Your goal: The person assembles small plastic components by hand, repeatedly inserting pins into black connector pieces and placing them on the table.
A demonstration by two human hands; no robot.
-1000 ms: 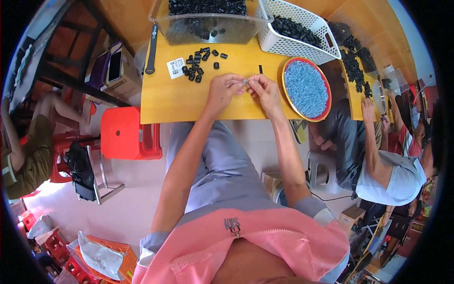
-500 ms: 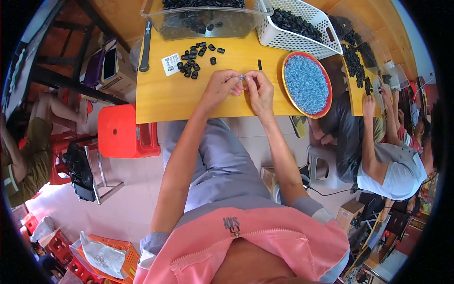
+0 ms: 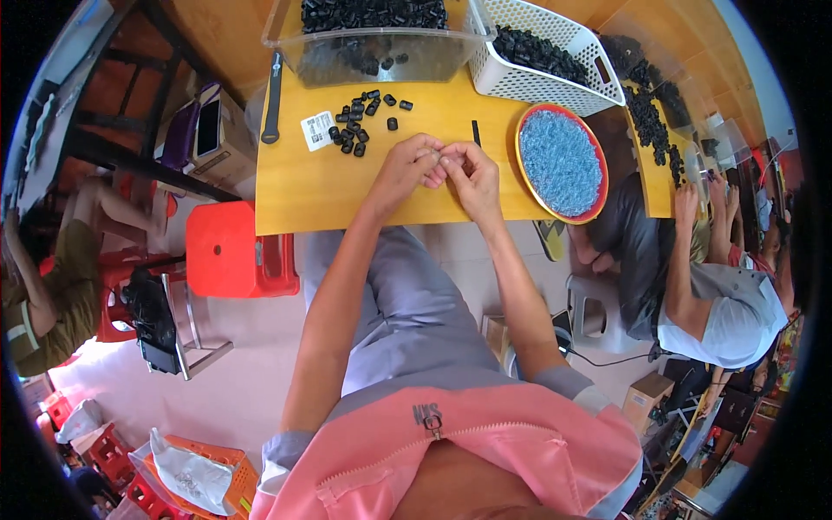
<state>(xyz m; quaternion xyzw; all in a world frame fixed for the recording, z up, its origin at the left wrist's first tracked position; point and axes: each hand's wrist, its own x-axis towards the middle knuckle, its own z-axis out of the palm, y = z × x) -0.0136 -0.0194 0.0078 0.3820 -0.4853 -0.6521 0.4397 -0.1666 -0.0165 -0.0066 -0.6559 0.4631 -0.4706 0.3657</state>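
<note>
My left hand (image 3: 404,175) and my right hand (image 3: 475,180) meet above the front part of the yellow table (image 3: 321,195). Both are closed in a pinch, thumbs and fingertips touching around a small clear piece that the fingers now mostly cover. To the right of my hands, a round red and yellow bowl (image 3: 604,165) holds a heap of small bluish clear pieces (image 3: 560,161). Beyond my left hand lie several short black cylindrical parts (image 3: 358,130), loosely grouped. A white printed label (image 3: 317,132) lies beside them.
At the table's far side stand a clear plastic bin (image 3: 373,65) and a white perforated basket (image 3: 511,82), both holding black parts. A black strap-like tool (image 3: 272,104) lies at the left edge. A red stool (image 3: 224,251) stands left; a co-worker (image 3: 715,303) sits at right.
My fingertips have drawn closer together, covering the clear piece that showed between them before. The whole view has shifted slightly, so the table sits a bit lower.
</note>
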